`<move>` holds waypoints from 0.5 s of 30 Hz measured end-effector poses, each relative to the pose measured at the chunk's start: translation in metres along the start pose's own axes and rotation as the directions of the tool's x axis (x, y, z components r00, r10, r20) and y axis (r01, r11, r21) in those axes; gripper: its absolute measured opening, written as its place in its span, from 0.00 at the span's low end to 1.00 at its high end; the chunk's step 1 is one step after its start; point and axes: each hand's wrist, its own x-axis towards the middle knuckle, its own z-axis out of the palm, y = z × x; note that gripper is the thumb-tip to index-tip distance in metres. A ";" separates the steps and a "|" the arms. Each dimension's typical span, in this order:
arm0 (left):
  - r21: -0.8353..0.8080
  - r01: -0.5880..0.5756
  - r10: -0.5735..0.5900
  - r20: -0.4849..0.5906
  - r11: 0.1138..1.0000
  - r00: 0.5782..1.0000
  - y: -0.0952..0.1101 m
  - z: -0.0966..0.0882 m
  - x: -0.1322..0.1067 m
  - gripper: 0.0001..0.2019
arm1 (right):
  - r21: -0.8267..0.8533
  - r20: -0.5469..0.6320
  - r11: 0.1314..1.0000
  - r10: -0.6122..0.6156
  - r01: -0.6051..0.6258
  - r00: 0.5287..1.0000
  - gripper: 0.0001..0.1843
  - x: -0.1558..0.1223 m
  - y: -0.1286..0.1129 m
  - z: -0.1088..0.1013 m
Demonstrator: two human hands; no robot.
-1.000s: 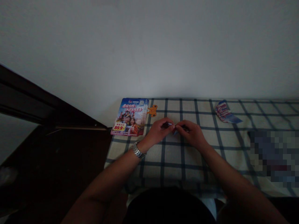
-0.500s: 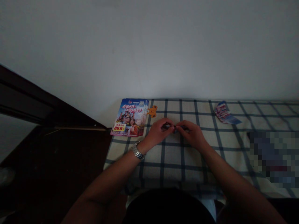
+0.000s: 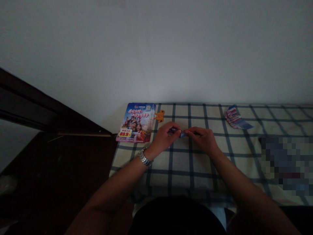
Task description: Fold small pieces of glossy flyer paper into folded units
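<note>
Over the checked cloth, my left hand point(image 3: 168, 134) and my right hand point(image 3: 201, 139) face each other with fingertips nearly touching. Between them is a small blue piece of printed card point(image 3: 183, 134), pinched from both sides. My fingers cover most of it, so its full shape is hidden. Left of my left hand lies a stack of printed flyers point(image 3: 134, 122), blue at the top and pink at the bottom. A flat orange bear-shaped piece point(image 3: 159, 116) touches or nearly touches the stack's right edge.
A fanned pile of small blue and pink printed pieces point(image 3: 236, 119) lies at the back right. The checked cloth point(image 3: 181, 163) covers the surface up to the white wall point(image 3: 186, 52). A blurred-out object point(image 3: 286, 166) is at the right. Dark floor point(image 3: 61, 176) shows at left.
My fingers have shifted slightly around the small piece, and more of its blue face shows now. The flyers, bear piece and fanned pile have stayed in place.
</note>
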 end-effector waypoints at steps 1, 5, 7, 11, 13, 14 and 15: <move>-0.004 -0.002 0.002 0.000 1.000 1.000 0.000 0.000 0.000 0.08 | 0.009 -0.003 1.000 0.011 -0.011 1.000 0.15 0.000 0.000 0.000; -0.004 -0.002 0.002 -0.022 1.000 1.000 0.000 -0.001 0.001 0.07 | 0.074 0.026 0.996 0.047 -0.049 0.999 0.16 0.002 -0.001 -0.001; -0.004 -0.007 0.007 -0.030 1.000 1.000 0.002 -0.002 0.001 0.07 | 0.103 0.040 0.993 0.055 -0.059 0.998 0.16 0.002 -0.001 -0.003; -0.019 -0.011 0.011 -0.027 1.000 1.000 0.003 -0.002 0.001 0.06 | 0.112 0.048 0.992 0.056 -0.061 0.997 0.16 0.003 -0.001 -0.006; -0.018 -0.011 0.010 -0.029 1.000 1.000 0.002 -0.001 0.001 0.07 | 0.116 0.041 0.992 0.050 -0.054 0.998 0.16 0.002 -0.001 -0.006; -0.015 -0.012 0.011 -0.031 1.000 0.999 0.001 -0.001 0.001 0.07 | 0.124 0.042 0.991 0.050 -0.055 0.998 0.17 0.002 -0.001 -0.005; -0.012 -0.012 0.012 -0.032 1.000 0.999 0.000 -0.002 0.001 0.08 | 0.138 0.044 0.989 0.053 -0.059 0.998 0.17 0.002 0.000 -0.005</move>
